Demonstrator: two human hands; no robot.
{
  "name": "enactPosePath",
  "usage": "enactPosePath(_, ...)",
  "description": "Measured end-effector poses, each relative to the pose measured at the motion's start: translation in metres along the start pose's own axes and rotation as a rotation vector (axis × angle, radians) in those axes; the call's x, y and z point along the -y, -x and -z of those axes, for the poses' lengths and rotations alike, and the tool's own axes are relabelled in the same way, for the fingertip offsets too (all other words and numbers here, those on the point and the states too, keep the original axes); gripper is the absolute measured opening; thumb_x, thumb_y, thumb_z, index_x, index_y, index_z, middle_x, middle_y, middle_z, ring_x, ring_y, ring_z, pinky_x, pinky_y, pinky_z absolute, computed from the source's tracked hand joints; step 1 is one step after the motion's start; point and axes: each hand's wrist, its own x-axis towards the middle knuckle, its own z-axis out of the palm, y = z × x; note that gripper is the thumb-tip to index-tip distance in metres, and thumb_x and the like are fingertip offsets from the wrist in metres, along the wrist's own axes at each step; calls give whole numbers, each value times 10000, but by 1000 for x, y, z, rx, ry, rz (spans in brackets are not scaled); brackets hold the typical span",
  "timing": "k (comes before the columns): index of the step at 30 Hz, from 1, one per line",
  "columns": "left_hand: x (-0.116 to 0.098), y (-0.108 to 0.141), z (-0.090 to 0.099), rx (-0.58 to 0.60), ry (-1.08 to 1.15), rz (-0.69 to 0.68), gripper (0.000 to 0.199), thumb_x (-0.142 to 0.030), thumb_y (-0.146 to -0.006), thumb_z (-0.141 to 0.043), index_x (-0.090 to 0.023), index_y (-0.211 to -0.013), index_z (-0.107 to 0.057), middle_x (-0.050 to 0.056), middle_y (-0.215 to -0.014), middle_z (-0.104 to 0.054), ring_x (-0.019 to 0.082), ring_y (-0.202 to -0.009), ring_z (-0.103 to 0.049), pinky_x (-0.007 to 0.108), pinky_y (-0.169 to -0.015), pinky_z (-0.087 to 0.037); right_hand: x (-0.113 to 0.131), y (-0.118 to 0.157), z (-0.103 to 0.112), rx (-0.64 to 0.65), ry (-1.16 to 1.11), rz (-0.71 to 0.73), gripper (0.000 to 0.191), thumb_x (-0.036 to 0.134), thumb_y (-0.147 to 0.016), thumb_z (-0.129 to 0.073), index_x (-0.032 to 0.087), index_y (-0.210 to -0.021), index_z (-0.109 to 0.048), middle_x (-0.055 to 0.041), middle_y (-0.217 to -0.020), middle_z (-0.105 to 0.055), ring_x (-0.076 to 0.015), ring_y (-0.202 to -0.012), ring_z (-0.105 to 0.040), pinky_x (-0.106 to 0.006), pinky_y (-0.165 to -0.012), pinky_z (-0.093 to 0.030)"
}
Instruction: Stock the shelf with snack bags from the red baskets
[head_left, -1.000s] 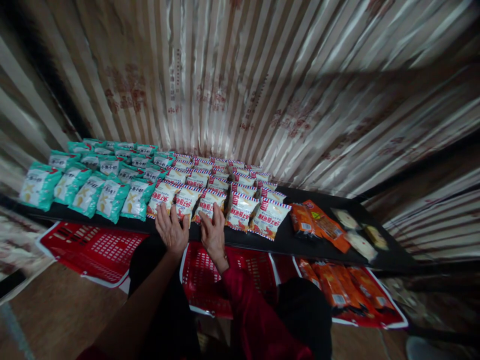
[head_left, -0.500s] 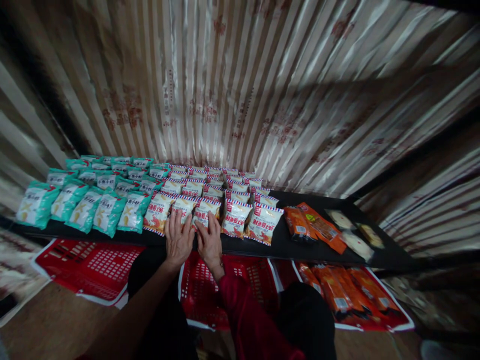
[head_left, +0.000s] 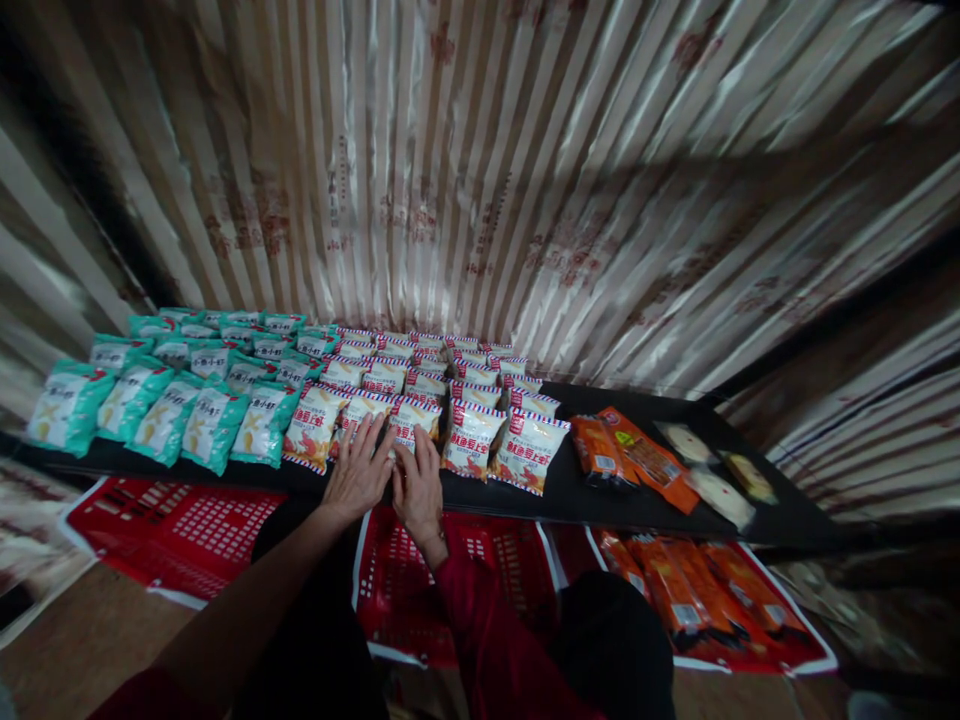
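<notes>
My left hand (head_left: 358, 472) lies with its fingers stretched over the lower right of a white snack bag (head_left: 364, 405) with a striped top edge. Its fingertips reach to the neighbouring snack bag (head_left: 417, 408). On that neighbouring bag's lower front rests my right hand (head_left: 418, 488), fingers lightly bent and apart, close beside the left fingertips. Both hands touch the bags from the front without gripping them. More white bags of the same kind stand in rows around them, such as the front-row bag (head_left: 471, 438) to the right.
Rows of teal snack bags (head_left: 209, 425) fill the left of the black shelf (head_left: 540, 500). Orange packets (head_left: 634, 455) and round pale packs (head_left: 721, 495) lie on the right. Below hang red baskets or bags (head_left: 187, 530), one with orange packets (head_left: 675, 590). A striped curtain (head_left: 420, 200) closes the back.
My left hand has slid a little to the right, its fingers now slanting toward the right hand. The right hand stays almost in place. The bags look nearly unchanged.
</notes>
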Motion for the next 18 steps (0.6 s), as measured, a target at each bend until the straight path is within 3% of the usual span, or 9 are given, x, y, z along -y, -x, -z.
enactPosePath(7, -1, 2, -4, 7, 1, -9, 508, -272, -905, -427, -133, -1393, -413, 160, -1499, -308, 285, -1418, -199, 504, -1150, -149, -4, 1, -4, -18, -49, 1, 403, 189, -908, -391, 133, -1300, -466, -147, -1470, -367, -226, -1404, -254, -484, -1105, -335)
enactPosePath(13, 0, 1, -5, 3, 5, -13, 489, -256, -903, -411, -126, -1373, -439, 162, -1496, -314, 286, -1414, -212, 499, -1145, -165, 1, 3, 0, -17, -16, -1, 486, 206, -916, -374, 139, -1397, -359, -165, -1506, -295, -251, -1424, -206, -531, -1101, -313)
enactPosePath(18, -1, 0, -4, -5, 10, -8, 492, -251, -900, -398, -127, -1375, -434, 159, -1493, -325, 275, -1418, -205, 496, -1146, -171, 5, -28, 23, 18, 15, 72, 452, 163, -901, -363, 89, -1342, -432, -171, -1520, -259, -244, -1435, -160, -491, -1123, -298)
